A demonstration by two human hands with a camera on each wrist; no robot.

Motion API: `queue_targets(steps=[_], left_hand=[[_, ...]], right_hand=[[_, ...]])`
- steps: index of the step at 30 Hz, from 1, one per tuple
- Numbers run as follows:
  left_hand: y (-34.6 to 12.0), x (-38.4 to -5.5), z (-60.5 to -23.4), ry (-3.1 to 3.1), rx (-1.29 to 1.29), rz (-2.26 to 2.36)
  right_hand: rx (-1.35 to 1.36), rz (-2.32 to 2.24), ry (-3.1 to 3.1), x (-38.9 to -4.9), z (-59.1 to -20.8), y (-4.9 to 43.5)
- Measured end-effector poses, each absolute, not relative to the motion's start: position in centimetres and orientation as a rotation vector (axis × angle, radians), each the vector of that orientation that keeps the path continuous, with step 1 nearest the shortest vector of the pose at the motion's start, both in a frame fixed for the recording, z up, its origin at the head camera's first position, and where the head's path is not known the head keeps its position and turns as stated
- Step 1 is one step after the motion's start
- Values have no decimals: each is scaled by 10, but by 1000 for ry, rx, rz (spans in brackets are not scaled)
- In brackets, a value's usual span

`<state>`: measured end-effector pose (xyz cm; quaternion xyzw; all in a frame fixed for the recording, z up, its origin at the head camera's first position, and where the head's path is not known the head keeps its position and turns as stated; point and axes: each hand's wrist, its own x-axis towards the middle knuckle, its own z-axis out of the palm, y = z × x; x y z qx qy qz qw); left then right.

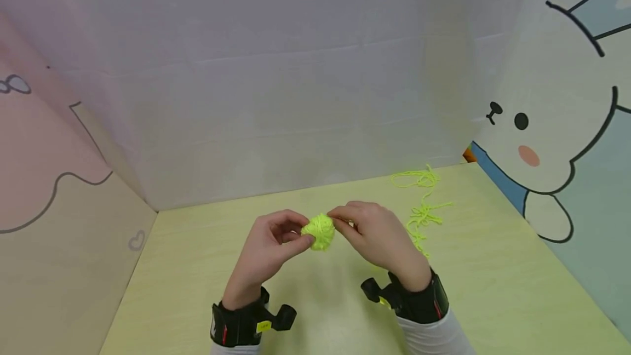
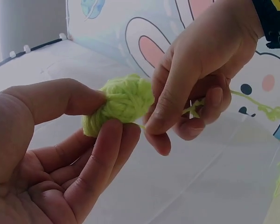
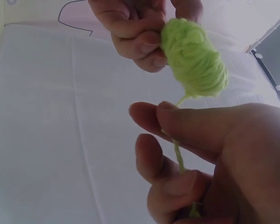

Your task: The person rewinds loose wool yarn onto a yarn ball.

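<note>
A small ball of neon yellow-green yarn (image 1: 319,232) is held up over the table. My left hand (image 1: 273,242) grips it between thumb and fingertips, as the left wrist view also shows. Close beside the ball, my right hand (image 1: 377,234) pinches the yarn strand (image 3: 178,156) between thumb and index finger. That strand leaves the lower end of the ball in the right wrist view and passes back through the curled fingers of the right hand. In the left wrist view it continues out behind the right hand.
Loose, tangled yarn (image 1: 425,215) trails over the right part of the pale wooden table (image 1: 197,267). A white sheet (image 1: 296,97) rises behind the table. Printed cartoon panels stand at left and right. Each wrist wears a black camera strap (image 1: 239,322).
</note>
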<state>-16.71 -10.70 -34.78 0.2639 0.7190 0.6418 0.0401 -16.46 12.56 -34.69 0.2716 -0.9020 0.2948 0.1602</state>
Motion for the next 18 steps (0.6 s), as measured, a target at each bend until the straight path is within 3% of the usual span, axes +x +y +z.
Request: queue_targets(steps=[18], left_hand=[[-102, -175, -355, 2216, 499, 2416]], right_hand=[[1060, 821, -2731, -150, -348, 112]])
